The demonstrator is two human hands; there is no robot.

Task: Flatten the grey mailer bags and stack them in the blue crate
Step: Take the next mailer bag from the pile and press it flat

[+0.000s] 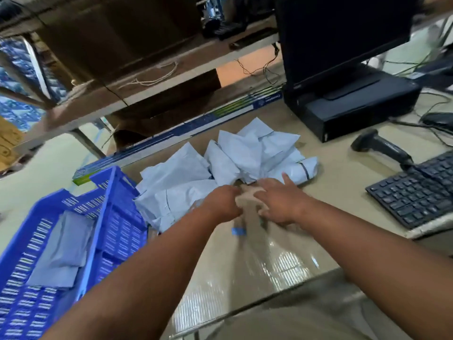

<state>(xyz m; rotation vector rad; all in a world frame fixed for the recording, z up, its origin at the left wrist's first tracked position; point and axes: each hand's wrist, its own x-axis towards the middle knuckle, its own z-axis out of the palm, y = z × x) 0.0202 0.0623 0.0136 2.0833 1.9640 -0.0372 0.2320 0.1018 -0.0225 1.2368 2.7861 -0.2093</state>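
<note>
Head view: two hands meet at near edge of crumpled grey mailer bags (pixel 235 163), heap on table (pixel 338 182), count unclear, roughly seven or more. Left hand (pixel 224 202) curled, motion-blurred, grip unclear. Right hand (pixel 282 202) flat, fingers spread. Blue crate (pixel 115 192) at left holds two flattened bags (pixel 61 249). One keyboard (pixel 416 190), one barcode scanner (pixel 382 147) at right

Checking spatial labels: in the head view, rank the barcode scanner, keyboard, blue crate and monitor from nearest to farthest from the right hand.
From the right hand:
1. Keyboard, to its right; barcode scanner, beyond it, too close to call.
2. Blue crate, far left.
3. Monitor, rear right.
</note>
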